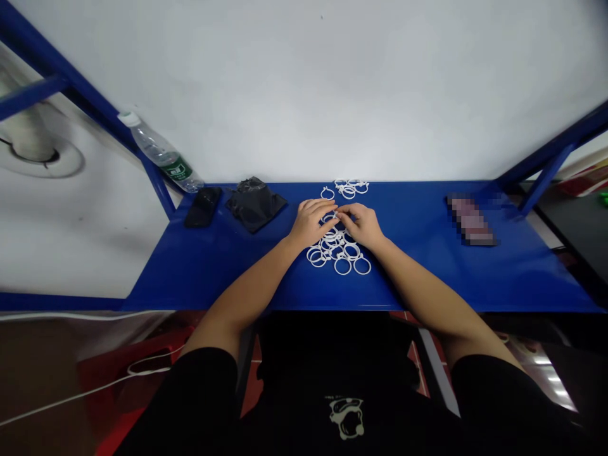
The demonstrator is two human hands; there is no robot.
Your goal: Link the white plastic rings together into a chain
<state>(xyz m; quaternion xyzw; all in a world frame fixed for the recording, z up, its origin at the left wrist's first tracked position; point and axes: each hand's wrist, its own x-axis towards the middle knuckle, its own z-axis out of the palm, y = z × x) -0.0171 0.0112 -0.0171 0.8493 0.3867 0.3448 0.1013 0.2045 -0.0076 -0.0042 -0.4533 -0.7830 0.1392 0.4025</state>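
Over a loose pile of white plastic rings (342, 266), each with a small knob or eyelet, my two hands almost meet at the fingertips. My left hand (311, 223) is closed, its fingers curved around a white ring (327, 218). My right hand (363, 225) pinches at the same ring with thumb and forefinger; the exact contact is partly hidden by the fingers. Beyond the hands lies a single ring (327, 194), and beside it a smaller cluster of rings (349, 189) near the wall.
The blue table (418, 272) meets a white wall (304, 88). On the left are a clear plastic bottle (161, 155) leaning on the frame, a black phone (202, 207) and a crumpled black bag (255, 204). A blurred-out flat object (471, 220) lies at the right.
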